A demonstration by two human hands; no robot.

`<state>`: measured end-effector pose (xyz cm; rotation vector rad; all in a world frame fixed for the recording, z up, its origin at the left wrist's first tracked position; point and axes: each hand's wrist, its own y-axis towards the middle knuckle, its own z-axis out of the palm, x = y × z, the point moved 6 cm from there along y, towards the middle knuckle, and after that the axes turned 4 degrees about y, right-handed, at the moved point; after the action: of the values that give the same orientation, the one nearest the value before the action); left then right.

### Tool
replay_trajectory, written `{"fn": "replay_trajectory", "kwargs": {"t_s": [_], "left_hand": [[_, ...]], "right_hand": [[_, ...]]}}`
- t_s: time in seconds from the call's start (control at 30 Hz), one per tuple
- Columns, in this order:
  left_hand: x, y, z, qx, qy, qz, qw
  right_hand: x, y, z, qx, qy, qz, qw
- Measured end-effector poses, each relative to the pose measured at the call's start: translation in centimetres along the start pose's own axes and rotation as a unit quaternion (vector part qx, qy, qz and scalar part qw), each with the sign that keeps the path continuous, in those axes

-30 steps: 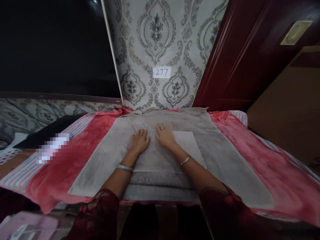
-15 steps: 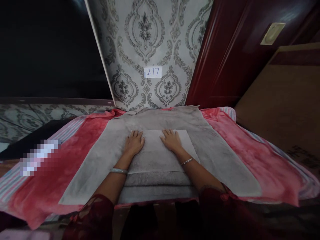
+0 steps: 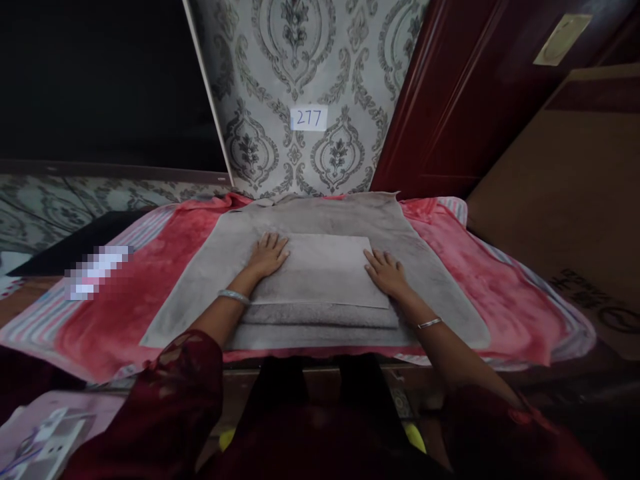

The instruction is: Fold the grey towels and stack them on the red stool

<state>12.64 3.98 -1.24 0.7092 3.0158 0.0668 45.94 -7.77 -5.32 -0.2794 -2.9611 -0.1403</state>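
Observation:
A grey folded towel [image 3: 325, 270] lies flat in the middle, its layers showing along the near side. Beneath it a larger grey cloth [image 3: 443, 293] is spread out, with one corner near the wall slightly rumpled. My left hand [image 3: 267, 257] rests flat on the towel's far left corner, fingers spread. At the right edge, my right hand [image 3: 387, 273] lies with fingers out straight, partly on the towel and partly on the cloth below. Neither hand grips any fabric.
Red and pink blankets [image 3: 125, 287] with striped edges cover the table under the grey cloth. A dark screen [image 3: 105, 87] stands at the left and a cardboard box [image 3: 560, 187] at the right. Low on the left is a pink surface [image 3: 100, 403] with small items.
My right hand has slid right, from the towel's top to its right edge. My left hand stays at the left corner. The view has tilted down.

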Motion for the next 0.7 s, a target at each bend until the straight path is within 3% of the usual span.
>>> {"fn": "replay_trajectory", "kwargs": {"t_s": [0.13,0.3,0.43,0.7], "left_hand": [[1.5,-3.2,0.8,0.006,-0.020,0.071,0.997],[3.5,-10.7,1.4,-0.005,-0.072,0.148,0.986],[3.8,-15.3,0.7,-0.013,-0.105,0.194,0.975],[3.8,-16.2,-0.9,0.015,-0.072,0.221,0.973]], "right_hand": [[-2.5,-2.6,0.5,-0.040,0.038,-0.079,0.995],[-4.2,-7.1,0.8,-0.080,0.127,-0.207,0.967],[-4.3,-9.8,0.4,-0.068,0.152,-0.247,0.955],[-3.8,-10.3,-0.3,-0.017,0.189,-0.247,0.950]]}}
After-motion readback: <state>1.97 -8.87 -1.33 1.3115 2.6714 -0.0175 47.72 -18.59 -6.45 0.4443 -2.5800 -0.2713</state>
